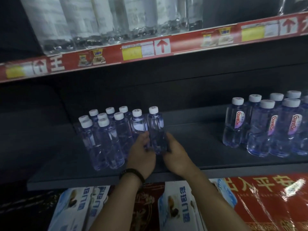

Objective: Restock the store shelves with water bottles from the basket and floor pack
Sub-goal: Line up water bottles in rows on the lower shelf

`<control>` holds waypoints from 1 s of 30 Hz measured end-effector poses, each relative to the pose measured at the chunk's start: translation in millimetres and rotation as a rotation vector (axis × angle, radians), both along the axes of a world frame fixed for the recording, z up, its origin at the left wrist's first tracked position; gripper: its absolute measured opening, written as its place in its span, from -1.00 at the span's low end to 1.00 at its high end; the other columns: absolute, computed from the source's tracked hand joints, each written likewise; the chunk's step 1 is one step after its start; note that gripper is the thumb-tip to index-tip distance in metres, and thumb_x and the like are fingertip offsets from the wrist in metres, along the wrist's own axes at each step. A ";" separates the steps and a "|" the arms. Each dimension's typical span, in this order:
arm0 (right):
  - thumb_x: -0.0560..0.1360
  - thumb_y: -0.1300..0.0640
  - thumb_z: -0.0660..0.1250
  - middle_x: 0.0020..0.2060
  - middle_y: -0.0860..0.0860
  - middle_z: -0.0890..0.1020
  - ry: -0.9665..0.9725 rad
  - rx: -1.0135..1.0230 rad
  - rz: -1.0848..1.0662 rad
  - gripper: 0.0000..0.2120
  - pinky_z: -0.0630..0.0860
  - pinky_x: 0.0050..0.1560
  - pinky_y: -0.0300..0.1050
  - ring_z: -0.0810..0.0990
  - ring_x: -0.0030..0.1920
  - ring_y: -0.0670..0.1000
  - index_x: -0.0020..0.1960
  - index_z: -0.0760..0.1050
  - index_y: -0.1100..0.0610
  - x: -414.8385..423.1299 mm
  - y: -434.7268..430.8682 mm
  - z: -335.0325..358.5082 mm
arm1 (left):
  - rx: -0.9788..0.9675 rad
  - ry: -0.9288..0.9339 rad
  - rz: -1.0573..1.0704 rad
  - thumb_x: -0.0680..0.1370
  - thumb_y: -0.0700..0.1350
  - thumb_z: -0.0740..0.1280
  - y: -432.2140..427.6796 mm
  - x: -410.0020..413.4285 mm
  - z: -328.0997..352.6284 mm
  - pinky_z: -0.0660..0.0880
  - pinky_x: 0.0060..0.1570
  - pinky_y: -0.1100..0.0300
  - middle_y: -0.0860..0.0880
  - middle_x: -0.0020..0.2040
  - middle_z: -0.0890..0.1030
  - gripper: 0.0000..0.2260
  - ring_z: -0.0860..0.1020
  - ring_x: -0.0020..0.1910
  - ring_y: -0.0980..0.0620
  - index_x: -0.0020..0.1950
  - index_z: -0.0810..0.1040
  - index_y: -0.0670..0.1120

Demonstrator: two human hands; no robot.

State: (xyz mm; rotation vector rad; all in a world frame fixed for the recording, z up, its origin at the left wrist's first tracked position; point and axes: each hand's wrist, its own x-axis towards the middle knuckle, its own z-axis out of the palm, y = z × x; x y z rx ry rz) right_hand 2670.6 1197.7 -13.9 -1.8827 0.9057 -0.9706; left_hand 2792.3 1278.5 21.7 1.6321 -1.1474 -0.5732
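Water bottle (156, 130): standing upright mid-shelf (200, 147), being pressed against the left cluster (106, 135) to extend its row. Left hand (141, 155) and right hand (175, 155) are cupping its base, steadying it. Second group (266, 127) is standing far right.

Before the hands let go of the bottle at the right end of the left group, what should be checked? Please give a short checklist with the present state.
1. Clear bluish plastic bottle with white cap stands upright: ok.
2. Its base rests flat on the dark grey shelf board: cannot tell, fingers hide it.
3. Left hand and right hand flank it: ok.
4. It lines up beside the neighbouring white-capped bottle: ok.
5. Free shelf space toward the right bottle group: ok.
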 end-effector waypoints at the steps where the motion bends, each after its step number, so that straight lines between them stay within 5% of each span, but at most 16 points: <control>1: 0.60 0.24 0.35 0.15 -0.10 0.69 -0.016 -0.004 -0.005 -0.60 0.64 0.23 0.14 0.68 0.17 -0.07 0.35 0.48 -0.10 -0.4 -0.6 -0.5 | 0.008 0.008 -0.021 0.63 -0.30 0.21 0.7 -1.6 0.4 0.45 0.47 -0.04 0.15 0.44 0.54 -0.48 0.49 0.43 0.11 0.53 0.43 0.12; 5: 0.57 0.39 0.32 0.17 -0.03 0.72 -0.088 0.003 0.030 -0.57 0.61 0.31 0.10 0.69 0.23 -0.02 0.32 0.57 -0.01 -4.5 3.2 2.6 | -0.001 -0.014 -0.060 0.68 -0.33 0.19 1.5 -9.2 1.3 0.30 0.41 0.34 0.15 0.38 0.44 -0.48 0.40 0.34 0.23 0.57 0.32 0.09; 8: 0.56 0.37 0.36 0.20 0.01 0.71 -0.085 0.024 0.058 -0.58 0.60 0.33 0.10 0.67 0.26 0.00 0.32 0.59 -0.01 -11.3 6.1 6.7 | -0.012 -0.024 -0.077 0.66 -0.37 0.19 -0.7 -10.1 0.6 0.37 0.04 0.59 0.30 0.14 0.49 -0.53 0.49 0.14 0.29 0.20 0.41 0.27; 10: 0.54 0.25 0.41 0.21 0.09 0.68 -0.075 0.033 0.065 -0.62 0.61 0.31 0.17 0.67 0.26 0.05 0.30 0.61 -0.04 -18.8 7.3 6.6 | -0.040 -0.001 -0.089 0.66 -0.35 0.23 -3.0 -9.7 -3.5 0.44 0.01 0.50 0.19 0.17 0.56 -0.57 0.54 0.14 0.20 0.24 0.48 0.22; 12: 0.50 0.18 0.42 0.18 0.13 0.67 -0.063 0.035 0.059 -0.62 0.62 0.29 0.22 0.66 0.25 0.10 0.29 0.62 -0.05 -29.2 7.4 5.9 | -0.021 -0.011 -0.090 0.68 -0.22 0.29 -3.5 -11.5 -4.7 0.47 0.19 0.29 0.09 0.33 0.51 -0.57 0.52 0.23 0.15 0.48 0.41 0.15; 17: 0.28 -0.04 0.50 0.13 0.03 0.70 -0.097 0.068 -0.008 -0.52 0.63 0.27 0.11 0.69 0.18 0.02 0.20 0.60 -0.09 -66.7 19.4 13.3 | -0.046 -0.033 -0.120 0.68 -0.06 0.33 -15.3 -27.6 -9.1 0.45 0.44 0.01 0.09 0.38 0.54 -0.59 0.49 0.34 0.14 0.54 0.41 0.10; 24: 0.51 0.12 0.48 0.09 -0.08 0.69 0.077 -0.016 -0.078 -0.68 0.62 0.24 0.08 0.67 0.14 -0.08 0.19 0.49 -0.09 -121.0 26.7 16.4 | -0.007 0.106 -0.280 0.53 0.18 0.31 -48.4 -60.0 -11.8 0.58 0.30 -0.15 0.11 0.20 0.71 -0.72 0.67 0.22 0.07 0.25 0.56 0.30; 30: 0.57 0.22 0.37 0.47 -0.06 0.41 0.386 -0.322 -0.173 -0.38 0.47 0.45 0.02 0.42 0.47 0.00 0.53 0.26 -0.13 -165.1 32.2 13.8 | -0.032 0.319 -0.427 0.73 -0.13 0.24 -64.4 -107.3 -17.4 0.67 0.13 0.04 -0.01 0.22 0.71 -0.78 0.70 0.19 0.00 0.36 0.53 0.04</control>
